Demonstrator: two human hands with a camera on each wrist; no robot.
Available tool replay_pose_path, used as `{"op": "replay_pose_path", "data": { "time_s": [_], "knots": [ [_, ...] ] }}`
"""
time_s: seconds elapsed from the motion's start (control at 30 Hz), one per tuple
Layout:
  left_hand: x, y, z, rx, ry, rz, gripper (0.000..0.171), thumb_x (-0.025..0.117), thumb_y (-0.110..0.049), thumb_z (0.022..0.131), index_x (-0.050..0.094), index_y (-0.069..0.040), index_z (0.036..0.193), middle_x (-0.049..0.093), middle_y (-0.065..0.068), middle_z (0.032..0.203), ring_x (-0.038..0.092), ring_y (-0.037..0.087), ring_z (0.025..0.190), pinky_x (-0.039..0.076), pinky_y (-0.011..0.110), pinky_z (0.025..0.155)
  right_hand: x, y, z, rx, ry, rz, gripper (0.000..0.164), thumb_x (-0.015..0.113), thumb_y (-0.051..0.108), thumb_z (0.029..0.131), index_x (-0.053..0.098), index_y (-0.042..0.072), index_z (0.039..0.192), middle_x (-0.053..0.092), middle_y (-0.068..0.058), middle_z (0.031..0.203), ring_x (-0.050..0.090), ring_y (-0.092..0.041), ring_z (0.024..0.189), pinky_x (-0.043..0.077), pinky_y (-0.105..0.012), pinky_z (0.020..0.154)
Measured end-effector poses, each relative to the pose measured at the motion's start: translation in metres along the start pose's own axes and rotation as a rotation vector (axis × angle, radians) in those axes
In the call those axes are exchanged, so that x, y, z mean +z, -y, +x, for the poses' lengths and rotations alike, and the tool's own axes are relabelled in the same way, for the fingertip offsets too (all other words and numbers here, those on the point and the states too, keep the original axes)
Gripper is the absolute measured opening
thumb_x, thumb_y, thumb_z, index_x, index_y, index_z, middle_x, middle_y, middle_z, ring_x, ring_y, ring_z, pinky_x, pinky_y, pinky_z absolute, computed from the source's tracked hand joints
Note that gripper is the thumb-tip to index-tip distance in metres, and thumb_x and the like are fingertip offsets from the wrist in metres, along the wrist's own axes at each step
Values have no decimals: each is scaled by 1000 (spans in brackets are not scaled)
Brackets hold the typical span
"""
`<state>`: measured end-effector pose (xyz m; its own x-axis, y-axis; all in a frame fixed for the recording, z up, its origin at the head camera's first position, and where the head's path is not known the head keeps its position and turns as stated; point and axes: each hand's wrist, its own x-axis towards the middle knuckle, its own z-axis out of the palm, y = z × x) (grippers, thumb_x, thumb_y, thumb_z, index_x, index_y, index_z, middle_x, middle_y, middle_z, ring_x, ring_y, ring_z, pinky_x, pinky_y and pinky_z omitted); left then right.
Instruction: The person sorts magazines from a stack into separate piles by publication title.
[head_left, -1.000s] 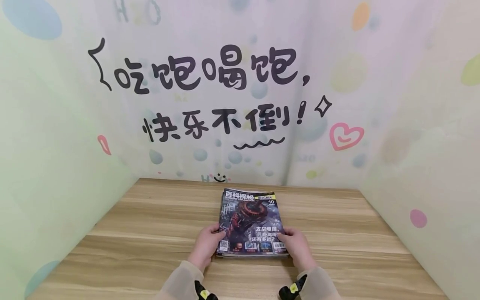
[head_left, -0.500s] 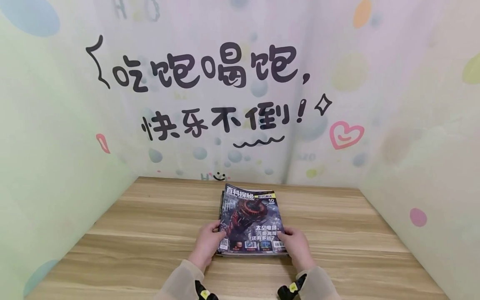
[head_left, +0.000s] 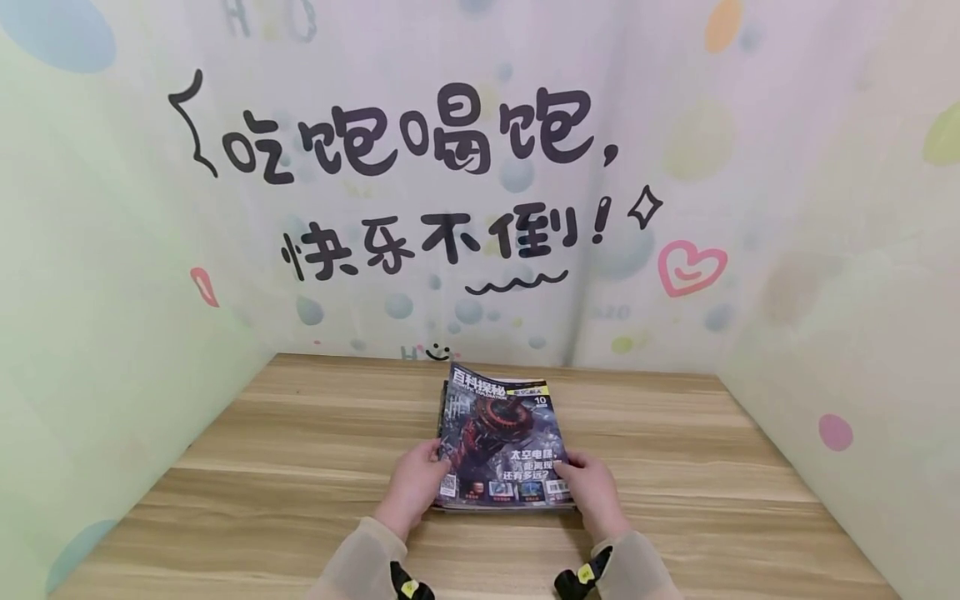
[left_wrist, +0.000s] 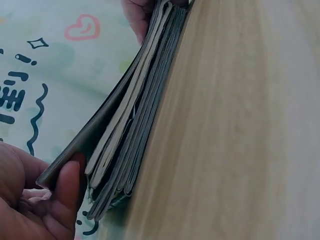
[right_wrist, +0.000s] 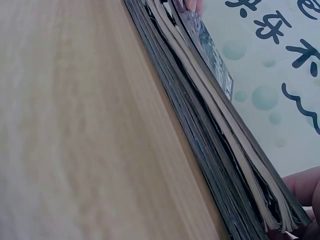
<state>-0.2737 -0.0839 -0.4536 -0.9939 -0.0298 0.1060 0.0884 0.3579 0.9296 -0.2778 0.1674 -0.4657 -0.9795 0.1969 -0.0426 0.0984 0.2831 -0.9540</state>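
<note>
A pile of several magazines (left_wrist: 142, 115) lies on the wooden table. Its top magazine (head_left: 498, 442) has a dark cover with a red machine and white Chinese lettering. My left hand (head_left: 414, 483) pinches the left edge of that magazine, thumb above and fingers beneath. In the left wrist view, this edge is lifted, leaving a gap over the magazines below. My right hand (head_left: 592, 490) grips the right edge, its thumb on the cover. Beside it, in the right wrist view, the page edges (right_wrist: 200, 115) lie close together; its other fingers are mostly hidden.
The wood-grained table (head_left: 262, 467) extends around the pile. Behind it stands a pale curtain wall (head_left: 420, 50) with black Chinese writing and a pink heart. Similar pale walls close off the left and right sides.
The top magazine's upper left corner has risen and bowed up from the pile. My left fingers have shifted slightly along its edge; my right hand has hardly moved.
</note>
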Motion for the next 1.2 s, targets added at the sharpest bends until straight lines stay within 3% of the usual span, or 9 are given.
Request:
{"op": "replay_pose_path", "data": {
  "time_s": [0.2,0.4,0.53,0.67,0.8,0.97,1.2],
  "knots": [
    [-2,4,-1,-79,83,-303,50,44,-1,95,30,15,140,49,38,124,63,22,78,56,36,52,0,1,0,-16,7,-5,39,59,11,90,58,-10,122,60,-23,117,55,-28,100,47,-35,82],
    [-2,12,0,-127,103,-460,48,42,0,97,30,13,141,58,26,110,61,16,71,54,29,51,-2,2,0,-26,25,22,46,60,15,91,53,-12,128,54,-28,127,51,-34,112,41,-47,97],
    [-3,11,-2,-140,106,-487,48,41,0,97,29,13,142,59,23,109,59,15,70,53,27,53,-2,3,0,-22,14,33,50,60,19,93,50,-12,130,51,-29,129,49,-36,115,40,-48,99],
    [-2,11,-2,-155,102,-516,48,42,-1,97,29,13,141,60,20,108,59,14,70,52,26,52,-1,4,0,-3,-6,62,42,60,20,92,57,-11,119,59,-22,112,54,-29,99,46,-37,83],
    [-2,11,-2,-164,93,-528,48,42,0,97,30,14,141,61,20,106,60,14,69,51,25,52,-1,7,-1,33,-9,89,34,58,20,91,60,-8,110,60,-14,97,54,-23,86,44,-29,69],
    [-2,11,-2,-186,82,-514,45,42,-1,97,34,12,139,61,20,109,61,14,72,52,25,54,-3,8,-2,58,-5,78,32,54,17,90,60,-7,110,60,-13,97,53,-24,88,42,-30,69],
    [-3,8,-3,-202,87,-500,46,41,-3,99,31,12,141,57,27,116,60,15,72,52,26,55,-3,10,-2,7,-22,5,31,59,14,87,64,-9,107,63,-14,94,54,-25,88,43,-30,68]
  ]
}}
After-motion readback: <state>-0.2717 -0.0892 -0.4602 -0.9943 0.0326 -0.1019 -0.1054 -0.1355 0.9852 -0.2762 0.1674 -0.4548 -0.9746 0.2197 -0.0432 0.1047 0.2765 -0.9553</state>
